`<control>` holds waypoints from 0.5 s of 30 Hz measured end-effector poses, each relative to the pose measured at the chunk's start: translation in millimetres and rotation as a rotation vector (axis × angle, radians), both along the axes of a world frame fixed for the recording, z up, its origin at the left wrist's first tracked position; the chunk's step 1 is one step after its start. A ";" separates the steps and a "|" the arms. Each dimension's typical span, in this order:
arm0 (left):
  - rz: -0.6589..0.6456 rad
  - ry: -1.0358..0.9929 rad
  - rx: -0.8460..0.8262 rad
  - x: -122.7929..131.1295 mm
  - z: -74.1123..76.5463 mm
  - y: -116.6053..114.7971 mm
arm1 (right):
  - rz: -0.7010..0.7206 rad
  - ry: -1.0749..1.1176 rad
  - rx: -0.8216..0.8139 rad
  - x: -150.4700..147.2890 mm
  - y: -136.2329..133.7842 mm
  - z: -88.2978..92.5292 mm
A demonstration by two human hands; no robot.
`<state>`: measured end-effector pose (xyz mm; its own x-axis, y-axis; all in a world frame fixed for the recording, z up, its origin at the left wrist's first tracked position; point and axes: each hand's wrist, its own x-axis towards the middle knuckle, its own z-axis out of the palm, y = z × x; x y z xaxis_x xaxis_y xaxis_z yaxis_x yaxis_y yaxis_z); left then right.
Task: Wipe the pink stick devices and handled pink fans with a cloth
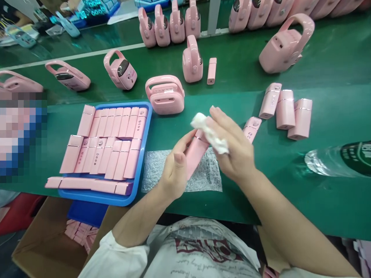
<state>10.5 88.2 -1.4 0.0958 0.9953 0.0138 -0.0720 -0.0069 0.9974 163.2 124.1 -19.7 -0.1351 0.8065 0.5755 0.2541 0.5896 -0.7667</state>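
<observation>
My left hand (175,170) grips a slim pink device (196,151), holding it tilted above a sheet of bubble wrap (158,168). My right hand (232,144) presses a crumpled white cloth (210,133) against the device's upper end. A blue tray (142,162) on the left is packed with several of the same pink devices (107,143). More pink devices lie to the right, one (252,128) close behind my right hand and three (285,108) side by side.
Pink handled cases stand on the green belt (261,200): one (165,94) just behind the tray, several further back, a large one (285,44) at the right. A clear plastic bottle (339,158) lies at right. A cardboard box (46,239) sits below the table's front edge.
</observation>
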 end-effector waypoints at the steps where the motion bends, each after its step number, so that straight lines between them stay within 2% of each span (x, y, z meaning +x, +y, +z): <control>1: 0.004 -0.009 0.004 1.1 -1.6 0.2 | 0.042 -0.152 0.153 -3.3 -1.2 -2.3; 2: 0.012 -0.013 0.005 1.9 -3.2 0.3 | 0.069 -0.262 0.254 -6.1 -1.4 -4.6; 4: 0.046 -0.015 0.012 2.4 -5.4 0.0 | 0.090 -0.365 0.328 -9.1 0.0 -8.0; 9: 0.066 0.019 0.035 1.7 -0.7 -1.2 | -0.018 -0.291 0.231 -7.0 4.4 -8.6; 13: 0.050 0.012 0.075 1.7 1.4 -1.4 | 0.060 -0.276 0.197 -9.1 3.4 -7.4; 15: 0.063 0.044 0.074 1.1 -1.0 -2.3 | 0.039 -0.238 0.170 -10.6 3.4 -6.2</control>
